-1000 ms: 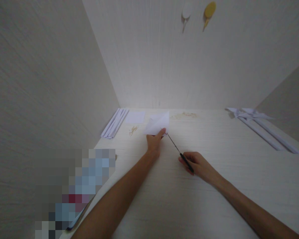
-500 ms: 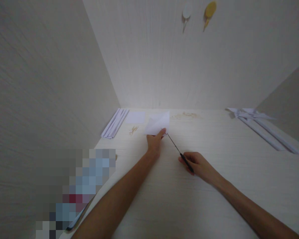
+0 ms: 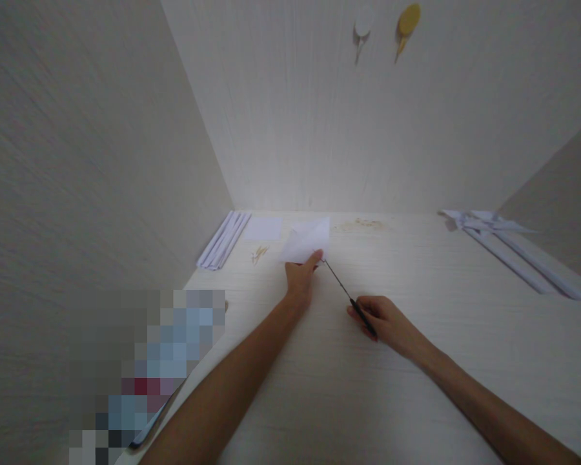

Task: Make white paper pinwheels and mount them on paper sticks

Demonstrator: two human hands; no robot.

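Observation:
My left hand (image 3: pixel 299 279) pinches the lower right edge of a folded white paper sheet (image 3: pixel 306 237), thumb on top and the other fingers mostly hidden. In my right hand (image 3: pixel 387 320) is a thin metal-rod tool with a black handle (image 3: pixel 362 315), fingers closed around the grip. Its rod slants up to the left, and the small bent tip is close by my left thumb at the paper's edge. I cannot tell whether the tip touches the paper.
A bundle of folded white paper strips (image 3: pixel 223 240), a flat white sheet (image 3: pixel 263 228) and small pale pieces (image 3: pixel 259 254) lie left. More thin pale bits (image 3: pixel 366 223) sit behind. Long rolled papers (image 3: pixel 513 255) lie right. White (image 3: pixel 363 23) and yellow (image 3: pixel 408 20) hooks are on the wall.

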